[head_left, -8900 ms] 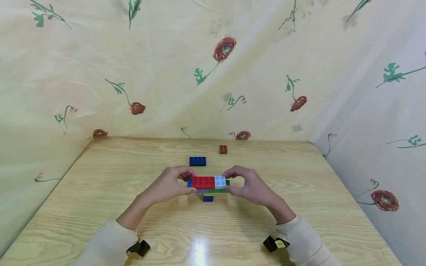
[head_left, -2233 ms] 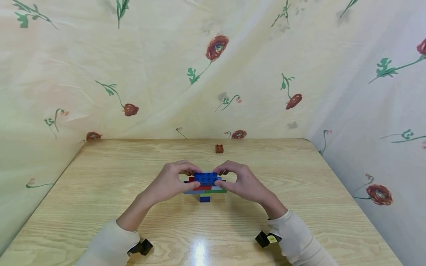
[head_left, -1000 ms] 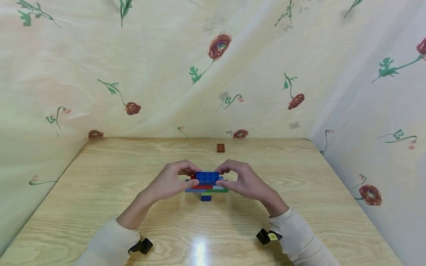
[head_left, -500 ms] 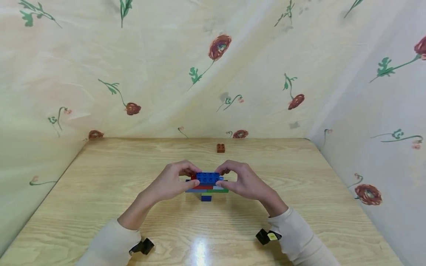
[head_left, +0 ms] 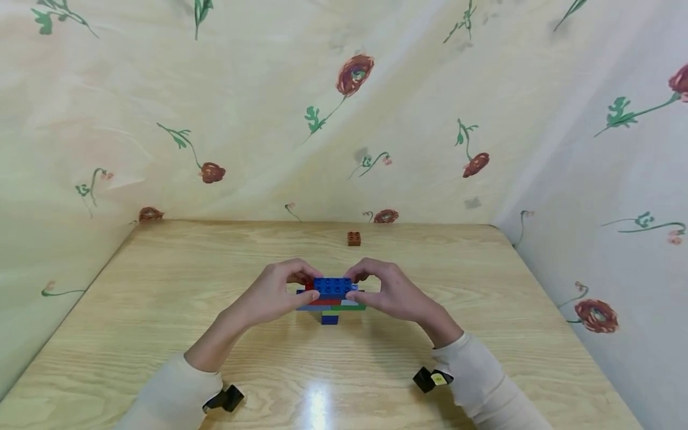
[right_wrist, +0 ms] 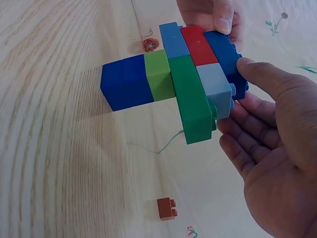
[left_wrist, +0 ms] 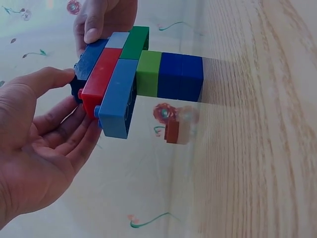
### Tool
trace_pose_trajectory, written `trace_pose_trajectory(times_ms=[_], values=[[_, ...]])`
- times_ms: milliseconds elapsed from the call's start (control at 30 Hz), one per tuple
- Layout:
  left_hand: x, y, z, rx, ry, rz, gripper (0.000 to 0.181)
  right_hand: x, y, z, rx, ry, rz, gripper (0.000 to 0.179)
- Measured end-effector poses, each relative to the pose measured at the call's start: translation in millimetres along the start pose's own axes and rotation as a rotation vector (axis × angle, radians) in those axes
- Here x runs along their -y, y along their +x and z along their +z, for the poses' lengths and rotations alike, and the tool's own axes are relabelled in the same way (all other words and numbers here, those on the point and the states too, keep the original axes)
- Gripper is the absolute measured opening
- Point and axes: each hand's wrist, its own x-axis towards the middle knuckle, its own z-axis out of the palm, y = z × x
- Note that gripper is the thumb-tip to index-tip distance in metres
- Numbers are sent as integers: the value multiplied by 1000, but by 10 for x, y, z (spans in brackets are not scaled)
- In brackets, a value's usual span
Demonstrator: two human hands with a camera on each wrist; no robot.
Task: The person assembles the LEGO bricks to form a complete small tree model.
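Note:
A stack of toy building bricks stands upright on the table, widening above a narrow base. Two dark blue bricks (right_wrist: 124, 82) form the foot, with a lime brick (right_wrist: 159, 74) above them. Over it lie a medium-blue brick (left_wrist: 117, 101) and a green brick (right_wrist: 190, 99), end to end. A red brick (left_wrist: 102, 77) and a pale blue brick (right_wrist: 214, 84) make the layer above. The topmost brick is a dark blue eight-stud brick (head_left: 332, 287). My left hand (head_left: 276, 294) pinches its left end between thumb and fingers; my right hand (head_left: 396, 294) pinches its right end.
A small brown four-stud brick (head_left: 353, 239) sits near the back edge of the wooden table (head_left: 215, 251), behind the stack. Flower-patterned cloth (head_left: 258, 107) hangs behind the table and along its sides. A black wrist device (head_left: 226, 398) is worn at each sleeve.
Earlier the dark blue eight-stud brick lay behind the stack while both hands held the red and pale blue layer. It now sits on top, pinched by both hands; the last second shows hardly any movement.

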Motion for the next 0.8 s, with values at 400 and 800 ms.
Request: trace_pose_trajectory(times_ms=[400, 800], values=[[43, 1, -25, -11, 54, 47, 31, 27, 28, -42, 45, -19, -4, 29], [-4, 3, -26, -20, 89, 38, 31, -61, 192, -172, 39, 32, 56, 20]])
